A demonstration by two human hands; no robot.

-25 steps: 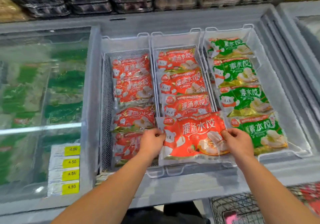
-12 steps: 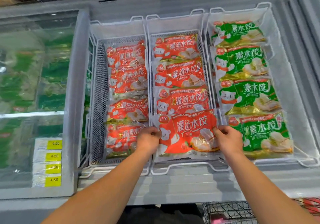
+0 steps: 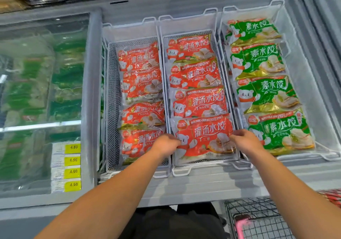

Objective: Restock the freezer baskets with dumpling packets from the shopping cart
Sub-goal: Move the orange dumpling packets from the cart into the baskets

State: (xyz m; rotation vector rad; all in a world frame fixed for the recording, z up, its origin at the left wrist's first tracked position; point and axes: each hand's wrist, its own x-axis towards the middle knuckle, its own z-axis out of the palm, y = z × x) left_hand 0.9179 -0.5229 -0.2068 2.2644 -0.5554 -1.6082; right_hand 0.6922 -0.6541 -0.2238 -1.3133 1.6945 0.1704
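The open freezer (image 3: pixel 212 4) holds three white baskets — the middle basket (image 3: pixel 208 170) carries the front red dumpling packet (image 3: pixel 204 139). Left hand (image 3: pixel 165 143) and right hand (image 3: pixel 245 141) grasp its side edges, fingers curled.

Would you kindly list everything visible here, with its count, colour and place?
Freezer baskets: three, white wire, side by side in the open freezer.
Red dumpling packets: eight showing, four in the left basket, four in the middle.
Front red packet: one, nearest end of the middle basket, gripped at both sides.
Green dumpling packets: four showing, right basket.
Price tags: four, yellow and white, on the closed glass lid at left.
Shopping cart: one, dark wire, bottom right.
Left hand: on the front red packet's left edge.
Right hand: on its right edge.
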